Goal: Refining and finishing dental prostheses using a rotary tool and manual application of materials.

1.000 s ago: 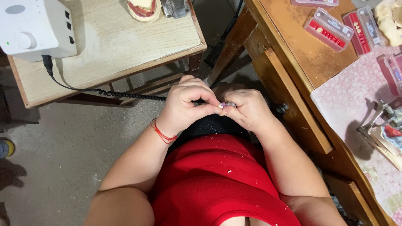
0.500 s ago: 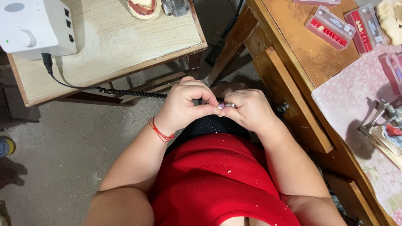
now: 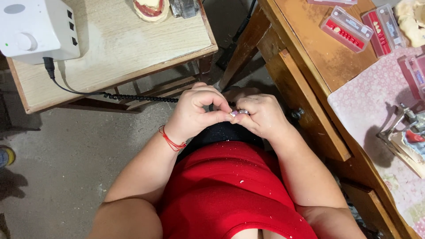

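The wooden workbench [image 3: 310, 57] occupies the 1 to 4 o'clock sector of the view, with a patterned cloth [image 3: 376, 93] spread over its right part. The small side table [image 3: 119, 44] fills the 10 to 12 o'clock sector. The red garment [image 3: 221, 190] of the person covers the 6 o'clock area, flecked with white specks. A white box-shaped machine [image 3: 31, 28] rests on the side table at 10 o'clock; its black coiled cable [image 3: 133, 96] runs from the machine toward centre. Two red trays of artificial teeth [image 3: 347, 27] lie on the workbench at 1 o'clock. A dental cast with red wax [image 3: 149, 8] sits on the side table at 12 o'clock. A metal-framed device [image 3: 405, 132] lies on the cloth at 3 o'clock. At centre, the left hand [image 3: 195, 113] and the right hand [image 3: 261, 116] meet above the lap. Both hands have fingers curled closed, pinching a small pale pink object [image 3: 239, 113] between the fingertips of the two hands. A red string bracelet [image 3: 170, 140] circles the left wrist.
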